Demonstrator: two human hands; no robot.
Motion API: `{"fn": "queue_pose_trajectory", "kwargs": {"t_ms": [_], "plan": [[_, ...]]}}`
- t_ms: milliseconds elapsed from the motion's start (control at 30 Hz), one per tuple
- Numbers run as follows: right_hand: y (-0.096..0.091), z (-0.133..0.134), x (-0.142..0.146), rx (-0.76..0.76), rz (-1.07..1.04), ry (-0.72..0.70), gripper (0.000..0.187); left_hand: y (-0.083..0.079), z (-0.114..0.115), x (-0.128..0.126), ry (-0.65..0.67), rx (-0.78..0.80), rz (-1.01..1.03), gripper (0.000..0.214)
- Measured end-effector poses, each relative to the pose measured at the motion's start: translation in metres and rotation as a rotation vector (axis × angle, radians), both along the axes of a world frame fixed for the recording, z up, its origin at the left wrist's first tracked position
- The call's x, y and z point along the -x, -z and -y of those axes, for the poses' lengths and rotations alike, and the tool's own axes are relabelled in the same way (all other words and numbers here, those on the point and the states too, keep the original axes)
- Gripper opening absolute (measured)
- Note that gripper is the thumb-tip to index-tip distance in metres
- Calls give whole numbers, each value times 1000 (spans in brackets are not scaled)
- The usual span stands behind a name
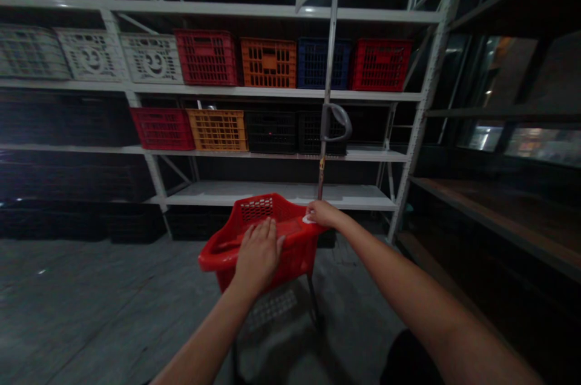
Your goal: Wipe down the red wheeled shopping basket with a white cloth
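Observation:
A red plastic basket (254,224) on a thin black frame stands on the floor in front of me, low and centre. My left hand (258,255) lies over its near rim with the fingers together and curled on the edge. My right hand (323,213) rests closed on the basket's far right corner, over a small white thing I cannot make out. Just behind that hand a thin metal pole (327,100) with a grey loop handle (336,122) rises upright.
White metal shelving (272,92) spans the back, carrying white, red, orange, blue and black crates (269,63). Its lowest shelf (281,193) is bare. Darker shelves (499,203) run along the right. The floor (91,312) is grey concrete.

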State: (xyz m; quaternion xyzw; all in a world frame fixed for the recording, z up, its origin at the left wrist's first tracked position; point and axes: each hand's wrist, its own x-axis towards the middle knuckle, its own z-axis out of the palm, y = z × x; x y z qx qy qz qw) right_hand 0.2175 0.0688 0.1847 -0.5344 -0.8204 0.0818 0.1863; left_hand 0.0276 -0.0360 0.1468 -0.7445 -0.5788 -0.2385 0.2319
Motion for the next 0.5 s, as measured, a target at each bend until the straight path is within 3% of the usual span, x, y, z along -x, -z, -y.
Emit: {"fn": "queue_pose_trajectory", "kwargs": {"t_ms": [100, 200, 333, 500], "plan": [[-8, -7, 30, 71, 12, -62, 7, 7, -13, -22, -20, -16, 12, 47], [-8, -9, 48, 78, 12, -87, 13, 13, -19, -19, -27, -32, 20, 48], [-8, -2, 40, 96, 22, -156, 11, 16, -20, 0, -12, -14, 14, 49], [-19, 3, 26, 166, 121, -387, 6, 17, -17, 11, 38, 2, 0, 49]]}}
